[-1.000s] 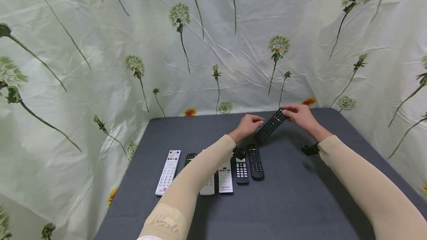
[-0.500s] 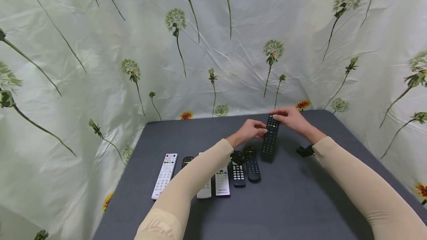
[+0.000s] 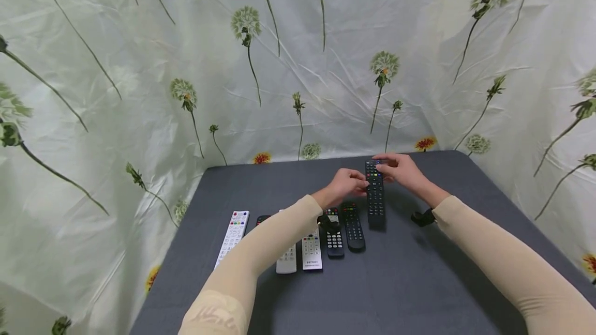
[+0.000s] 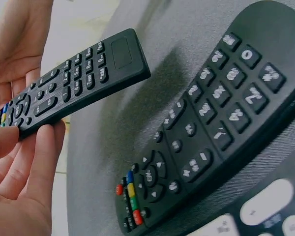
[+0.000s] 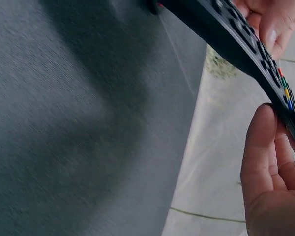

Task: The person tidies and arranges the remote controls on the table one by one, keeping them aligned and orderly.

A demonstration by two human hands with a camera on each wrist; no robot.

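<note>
A black remote control (image 3: 375, 195) with coloured buttons is held above the table, its far end raised. My right hand (image 3: 404, 170) pinches the far end from the right. From the left side, my left hand (image 3: 345, 187) grips the same remote near its middle. The left wrist view shows the left thumb (image 4: 4, 141) over its edge and a finger beneath. Just below and left of it, another black remote (image 3: 354, 226) lies flat. Beside that one lies a narrow black remote with white keys (image 3: 334, 239), partly behind the left wrist strap.
Farther left on the dark grey table (image 3: 396, 283) lie a white remote with grey keys (image 3: 312, 252), a rounded white remote (image 3: 286, 261), a mostly hidden black one (image 3: 262, 218) and a long white one (image 3: 233, 234). Flowered cloth (image 3: 335, 92) rises behind the table.
The held remote has swung from a slant to nearly straight and moved left and nearer the row. My left hand, first beside it, now grips it. The right hand moved left with it.
</note>
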